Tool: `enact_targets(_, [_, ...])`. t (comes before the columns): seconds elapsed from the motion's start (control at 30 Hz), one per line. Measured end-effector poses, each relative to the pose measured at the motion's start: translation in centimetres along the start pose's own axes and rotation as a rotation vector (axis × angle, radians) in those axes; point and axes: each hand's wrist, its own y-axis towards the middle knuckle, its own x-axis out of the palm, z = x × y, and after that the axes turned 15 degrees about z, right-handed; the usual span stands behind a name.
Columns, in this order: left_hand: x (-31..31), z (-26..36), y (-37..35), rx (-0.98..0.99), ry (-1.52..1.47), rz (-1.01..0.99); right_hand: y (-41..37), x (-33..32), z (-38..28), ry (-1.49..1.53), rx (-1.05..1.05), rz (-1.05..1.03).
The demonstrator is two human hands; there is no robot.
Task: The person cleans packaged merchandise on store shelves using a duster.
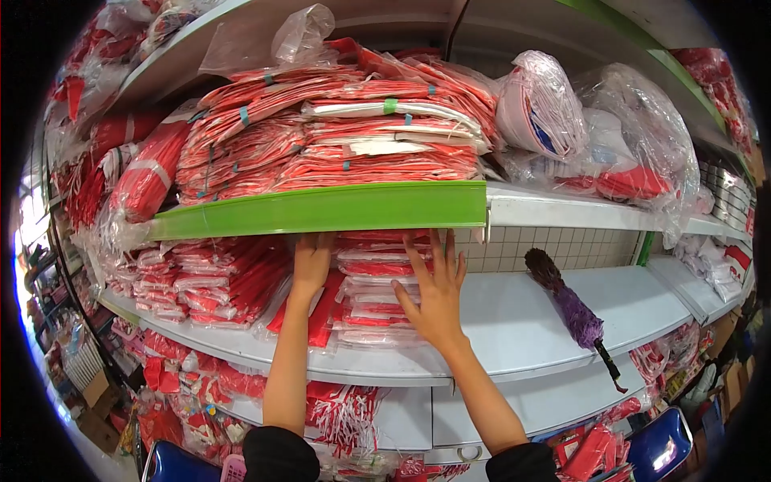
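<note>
1. So the stack [377,309] of red and white packets in clear plastic is on the middle shelf [522,321], right under the green edge [321,210] of the upper shelf, with a hand at either side.
2. Left hand [312,265] is at the stack's left side, fingers pointing up and pretty close together, tips right by the green edge. Looks open, not curled round anything; can't tell if it's touching the packets.
3. Right hand [436,293] is wide open at the stack's right side, fingers spread and pointing up, thumb over the front of the packets. No closed grip, and can't tell how firmly it's pressing, if at all.
4. Left of the stack there's a bunch of similar red packs [225,277], some leaning.
5. Purple duster [574,313] lies at a slant on the same shelf, well off to the right.
6. Big red pile [345,128] sits up top.
</note>
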Motion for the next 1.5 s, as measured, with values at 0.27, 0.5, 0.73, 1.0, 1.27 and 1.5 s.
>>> enact_targets(0.27, [-6.2, 7.3, -10.9, -0.332, -0.024, 0.209, -9.5, -4.4, -3.7, 0.334, 0.131, 0.083])
enact_targets(0.5, [-18.2, 7.8, -34.5, -0.466, 0.476, 0.400, -27.7, -8.5, -7.3, 0.602, 0.133, -0.394])
enact_targets(0.73, [-37.7, 19.4, -62.4, -1.196, 1.072, 0.224, -53.3, -14.0, -4.4, 0.645, 0.281, -1.469])
enact_targets(1.0, [-47.0, 44.2, -86.6, -2.286, 0.825, 0.782, -68.8, -19.4, 1.5, 0.314, 0.054, -2.068])
enact_targets(1.27, [-54.3, 43.0, -86.5, -2.064, 0.426, 0.995, -81.7, -12.5, 6.6, 0.395, -0.476, -2.110])
enact_targets(1.5, [-55.0, 27.1, -73.7, -1.894, 0.603, 1.097, -67.4, -0.8, -19.3, 0.738, -0.043, -1.723])
